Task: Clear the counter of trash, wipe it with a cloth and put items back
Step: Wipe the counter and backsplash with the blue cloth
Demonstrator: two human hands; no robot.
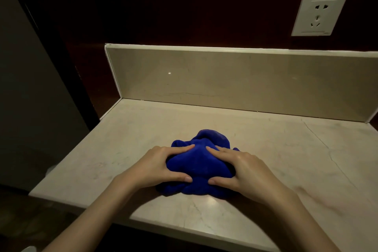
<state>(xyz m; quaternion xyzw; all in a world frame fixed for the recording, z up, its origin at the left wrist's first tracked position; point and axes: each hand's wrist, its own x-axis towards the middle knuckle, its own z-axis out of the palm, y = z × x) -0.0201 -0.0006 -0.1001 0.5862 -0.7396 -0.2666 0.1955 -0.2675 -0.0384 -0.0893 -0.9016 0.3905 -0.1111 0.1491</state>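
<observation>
Cloth (pixel 199 161) bunched mid-counter (pixel 286 149), both hands gripping it — left (pixel 159 166), right (pixel 243 172)

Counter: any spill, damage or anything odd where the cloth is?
No spill shows. A thin dark crack-like line crosses the counter right of the blue cloth, which both hands, left hand and right hand, grip.

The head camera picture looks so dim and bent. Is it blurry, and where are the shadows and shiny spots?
Head view: dim, warm light; the wide lens bows the backsplash and counter edges. The blue cloth and both hands, left and right, look sharp. Arm shadows fall on the near counter, and a small bright glint sits on the backsplash. The wall around the outlet is nearly black.
</observation>
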